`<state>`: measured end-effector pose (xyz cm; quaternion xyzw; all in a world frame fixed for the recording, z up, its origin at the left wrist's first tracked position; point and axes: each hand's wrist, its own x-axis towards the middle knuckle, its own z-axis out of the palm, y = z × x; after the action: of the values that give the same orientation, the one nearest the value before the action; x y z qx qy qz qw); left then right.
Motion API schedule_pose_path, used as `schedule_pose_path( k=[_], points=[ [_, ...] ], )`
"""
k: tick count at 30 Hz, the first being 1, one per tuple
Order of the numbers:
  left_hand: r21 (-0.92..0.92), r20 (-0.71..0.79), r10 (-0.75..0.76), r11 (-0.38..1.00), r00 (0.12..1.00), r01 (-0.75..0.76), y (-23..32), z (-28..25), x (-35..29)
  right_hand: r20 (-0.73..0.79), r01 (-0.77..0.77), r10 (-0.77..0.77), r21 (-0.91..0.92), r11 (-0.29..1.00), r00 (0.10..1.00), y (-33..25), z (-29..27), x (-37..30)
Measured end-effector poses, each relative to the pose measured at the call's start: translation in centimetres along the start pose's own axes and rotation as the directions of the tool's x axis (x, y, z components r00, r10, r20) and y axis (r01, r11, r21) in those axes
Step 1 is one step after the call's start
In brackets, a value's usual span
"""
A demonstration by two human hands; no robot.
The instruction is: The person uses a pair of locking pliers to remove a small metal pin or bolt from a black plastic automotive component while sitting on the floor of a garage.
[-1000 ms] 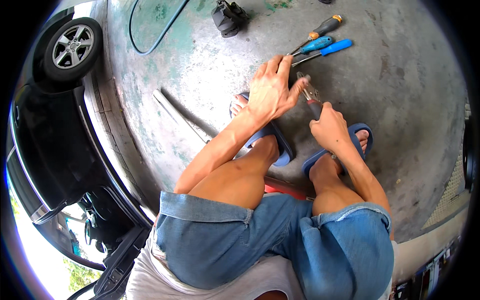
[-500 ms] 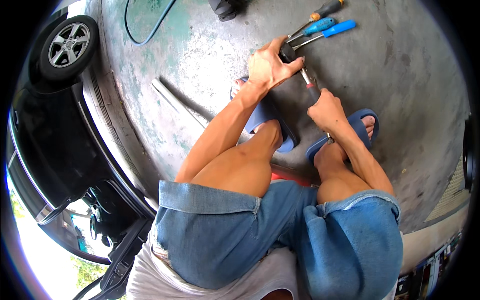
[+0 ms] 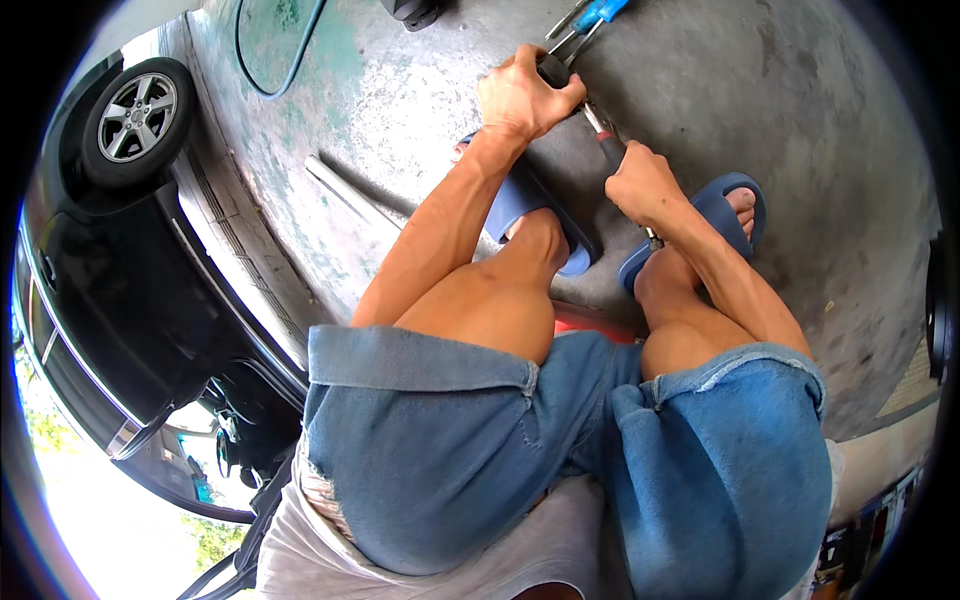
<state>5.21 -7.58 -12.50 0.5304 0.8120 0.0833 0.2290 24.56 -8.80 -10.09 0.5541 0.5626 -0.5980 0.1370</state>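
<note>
My left hand (image 3: 522, 95) is closed around a small black rounded part (image 3: 552, 70), its thumb pressed along the near side. Lower and to the right, my right hand (image 3: 642, 185) grips a hand tool (image 3: 611, 148) with a dark handle, a red band and a metal shaft. The shaft points up toward the black part; whether they touch is hard to tell. A short metal piece (image 3: 654, 240) shows just below the right wrist, its link to the tool hidden. Just beyond the left hand lie screwdrivers, one with a bright blue handle (image 3: 600, 12).
A pale metal bar (image 3: 350, 190) lies on the concrete floor left of my sandalled feet. A blue hose (image 3: 290, 80) curves at the upper left, near a dark object (image 3: 412, 12). A black car (image 3: 120, 290) fills the left side. Something red (image 3: 590, 318) shows between my legs.
The view has shifted, so the screwdrivers are now partly cut off at the top. Both hands keep their grips, and the tool still slants toward the black part.
</note>
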Motion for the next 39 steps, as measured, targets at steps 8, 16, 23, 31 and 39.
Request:
schedule_pose_path(
  k=[8,16,23,31,39],
  points=[
    [0.05,-0.009,-0.013,0.999,1.0,0.013,-0.1,0.1,0.0,-0.005,0.058,-0.058,-0.026,0.998,0.998,0.9,0.0,0.2],
    [0.103,0.014,0.02,0.994,1.0,-0.021,-0.2,0.2,0.3,-0.002,0.092,-0.092,-0.004,0.996,0.996,1.5,0.3,0.4],
    [0.085,0.003,0.023,0.996,1.0,-0.023,-0.6,0.8,0.7,-0.041,0.133,-0.133,-0.008,0.991,0.99,1.9,0.6,0.5],
    [0.09,0.028,0.025,0.996,0.999,-0.027,-0.5,0.5,0.8,-0.057,0.139,-0.14,-0.015,0.99,0.989,2.4,1.2,0.9],
    [0.079,0.056,0.002,0.997,0.998,-0.007,-0.4,0.4,0.7,-0.078,0.172,-0.173,-0.018,0.985,0.982,3.1,1.5,1.2]
  ],
)
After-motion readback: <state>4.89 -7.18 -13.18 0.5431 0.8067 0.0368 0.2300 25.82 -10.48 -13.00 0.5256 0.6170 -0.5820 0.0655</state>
